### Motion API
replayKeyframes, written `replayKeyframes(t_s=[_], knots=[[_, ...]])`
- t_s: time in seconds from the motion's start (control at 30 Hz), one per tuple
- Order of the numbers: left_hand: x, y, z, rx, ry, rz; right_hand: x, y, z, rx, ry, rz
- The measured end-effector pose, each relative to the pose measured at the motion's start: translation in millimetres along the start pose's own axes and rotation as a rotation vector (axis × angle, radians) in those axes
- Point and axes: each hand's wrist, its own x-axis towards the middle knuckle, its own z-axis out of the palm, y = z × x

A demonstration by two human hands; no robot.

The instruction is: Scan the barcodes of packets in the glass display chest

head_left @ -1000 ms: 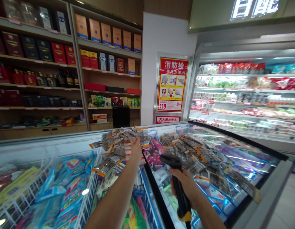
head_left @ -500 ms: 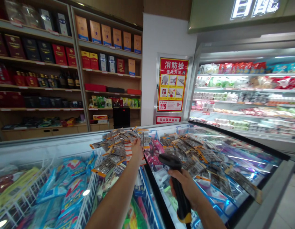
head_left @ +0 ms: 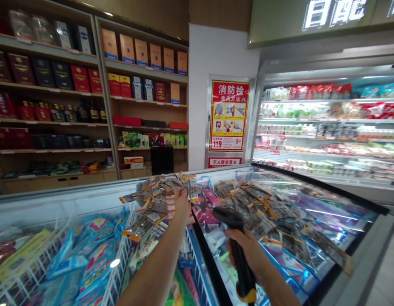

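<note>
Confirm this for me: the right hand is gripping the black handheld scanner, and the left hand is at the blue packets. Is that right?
Not quite: in the head view the left hand is at the orange-edged packets, not the blue packets. The right hand is indeed gripping the black handheld scanner.

Far ahead, the red-and-yellow poster (head_left: 230, 115) reads 消防栓 使用方法, with 火警电话 and a bold 119 at its lower left. The red sign (head_left: 224, 162) just below says 灭火器放置点. At far right, the lit signboard (head_left: 334, 15) shows 日配. I can't make out the small print on the near packets (head_left: 152, 206) or the far-left boxes (head_left: 141, 52).
</note>
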Motion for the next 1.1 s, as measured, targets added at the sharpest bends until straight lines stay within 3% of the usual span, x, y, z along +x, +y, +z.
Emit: replayKeyframes(t_s=[0.57,0.77,1.1], knots=[[-18.2,7.9,15.6,-0.043,-0.033,-0.115,2.0,1.5,1.6,-0.063,0.010,0.011],[-19.8,3.2,16.2,-0.024,-0.144,-0.114,1.1,-0.7,4.2,-0.099,-0.006,-0.040],[-19.8,1.7,16.8,0.043,-0.065,-0.106,-0.6,-5.4,7.5,-0.134,0.001,-0.059]])
